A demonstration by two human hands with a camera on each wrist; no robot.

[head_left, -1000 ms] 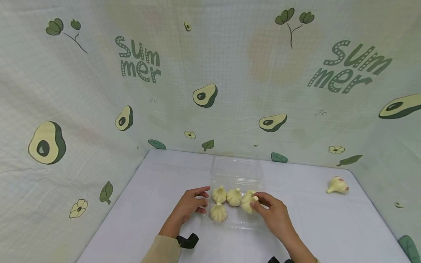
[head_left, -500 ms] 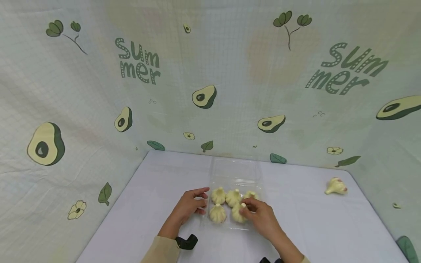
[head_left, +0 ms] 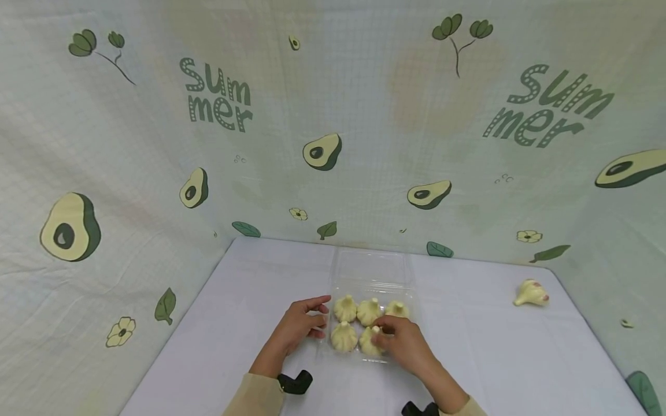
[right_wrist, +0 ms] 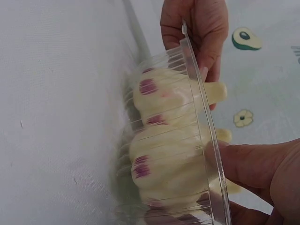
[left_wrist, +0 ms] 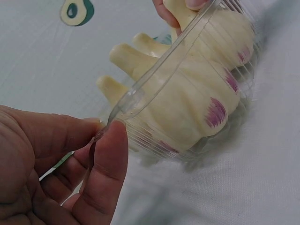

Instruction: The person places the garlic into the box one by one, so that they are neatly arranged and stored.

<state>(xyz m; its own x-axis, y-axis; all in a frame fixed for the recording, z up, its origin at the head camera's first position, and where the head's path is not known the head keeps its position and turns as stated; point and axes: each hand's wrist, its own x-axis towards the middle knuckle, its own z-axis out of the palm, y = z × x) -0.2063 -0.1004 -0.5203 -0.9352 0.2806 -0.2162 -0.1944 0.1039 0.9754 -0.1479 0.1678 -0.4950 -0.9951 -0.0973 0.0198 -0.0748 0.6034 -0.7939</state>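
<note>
A clear plastic clamshell box (head_left: pixel 374 359) lies on the table with its lid (head_left: pixel 372 267) folded back. Inside stand several pale garlic bulbs (head_left: pixel 369 312), three along the back and two in front. My left hand (head_left: pixel 298 323) pinches the box's left rim between thumb and fingers, plain in the left wrist view. With my right hand (head_left: pixel 408 345) I hold the neck of the front right garlic bulb (head_left: pixel 369 342), which sits low in the box beside the front left garlic bulb (head_left: pixel 344 337). Purple patches mark the bulbs' lower sides in both wrist views.
Another garlic bulb (head_left: pixel 532 292) lies on its side at the far right of the white table (head_left: pixel 499 346). A printed cloth (head_left: pixel 364 104) with avocados hangs behind and along both sides.
The right hand has carried its garlic bulb left and down to the front row, beside the front left one. The left hand stays at the box's left rim.
</note>
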